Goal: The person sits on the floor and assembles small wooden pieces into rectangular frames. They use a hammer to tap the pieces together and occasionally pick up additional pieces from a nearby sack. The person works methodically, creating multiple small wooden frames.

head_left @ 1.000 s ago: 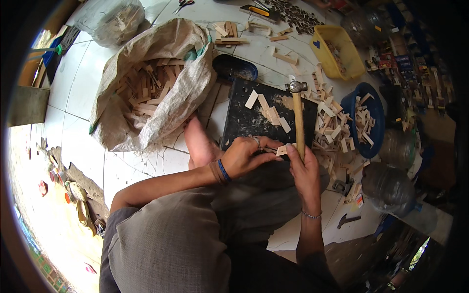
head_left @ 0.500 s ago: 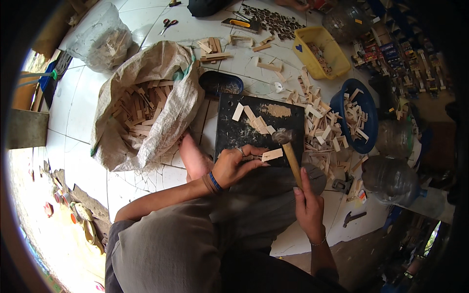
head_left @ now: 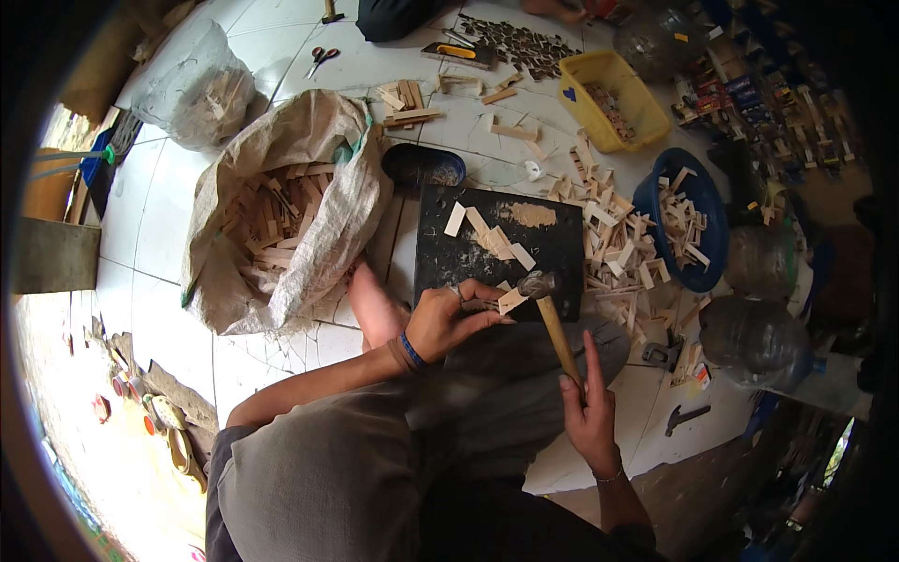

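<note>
My right hand (head_left: 590, 421) grips the wooden handle of a hammer (head_left: 559, 342), its index finger stretched along the handle. The metal head is over the right end of a small wooden piece (head_left: 512, 300); whether they touch I cannot tell. My left hand (head_left: 454, 317) pinches that piece between thumb and fingers at the near edge of a black board (head_left: 440, 253). Several loose wooden pieces (head_left: 487, 234) lie farther up the board, beside a patch of pale sawdust-like stuff (head_left: 534, 215).
A woven sack (head_left: 211, 272) of wood strips stands left. Right of the board are a heap of joined wooden pieces (head_left: 613, 234), a blue basin (head_left: 704, 273) and a yellow tub (head_left: 595, 112). An oval blue tray (head_left: 403, 161) sits behind; another hammer (head_left: 688, 418) lies at right.
The hammer head has come down and nearer, onto or just above the right end of the wooden piece. My right hand has dropped slightly; my left hand keeps its pinch.
</note>
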Available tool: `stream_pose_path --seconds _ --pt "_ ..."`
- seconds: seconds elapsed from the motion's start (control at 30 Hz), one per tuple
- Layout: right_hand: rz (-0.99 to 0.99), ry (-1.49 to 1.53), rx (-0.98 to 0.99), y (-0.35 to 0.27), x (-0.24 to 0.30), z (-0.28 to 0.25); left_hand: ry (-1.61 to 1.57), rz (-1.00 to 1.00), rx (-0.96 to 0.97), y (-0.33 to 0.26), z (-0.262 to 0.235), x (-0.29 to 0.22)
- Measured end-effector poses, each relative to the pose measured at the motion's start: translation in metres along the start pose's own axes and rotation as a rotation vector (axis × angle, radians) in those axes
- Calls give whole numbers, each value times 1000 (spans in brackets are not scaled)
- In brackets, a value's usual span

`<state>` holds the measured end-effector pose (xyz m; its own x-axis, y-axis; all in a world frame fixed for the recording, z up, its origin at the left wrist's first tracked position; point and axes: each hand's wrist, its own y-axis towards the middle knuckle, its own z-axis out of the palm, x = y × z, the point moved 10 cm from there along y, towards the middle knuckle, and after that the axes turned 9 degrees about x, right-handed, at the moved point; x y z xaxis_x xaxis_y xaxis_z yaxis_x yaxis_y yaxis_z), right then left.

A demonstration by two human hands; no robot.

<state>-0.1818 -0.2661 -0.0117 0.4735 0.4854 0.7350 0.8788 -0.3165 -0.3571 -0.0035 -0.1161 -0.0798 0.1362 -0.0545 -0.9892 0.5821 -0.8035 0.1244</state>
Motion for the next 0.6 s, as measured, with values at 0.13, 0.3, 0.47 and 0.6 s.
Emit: stream_pose_path --seconds 0.13,0.3,0.47,0.6 --pt "51 300 -83 20 -11 18 -10 8 -58 3 -2 1" --pt "-36 470 -131 67 -12 44 188 12 -116 6 -5 0" --pt "-87 581 -73 82 -24 68 334 136 -117 8 -6 -9" --pt "-152 601 -131 86 -25 80 261 151 -84 7 -1 -7"
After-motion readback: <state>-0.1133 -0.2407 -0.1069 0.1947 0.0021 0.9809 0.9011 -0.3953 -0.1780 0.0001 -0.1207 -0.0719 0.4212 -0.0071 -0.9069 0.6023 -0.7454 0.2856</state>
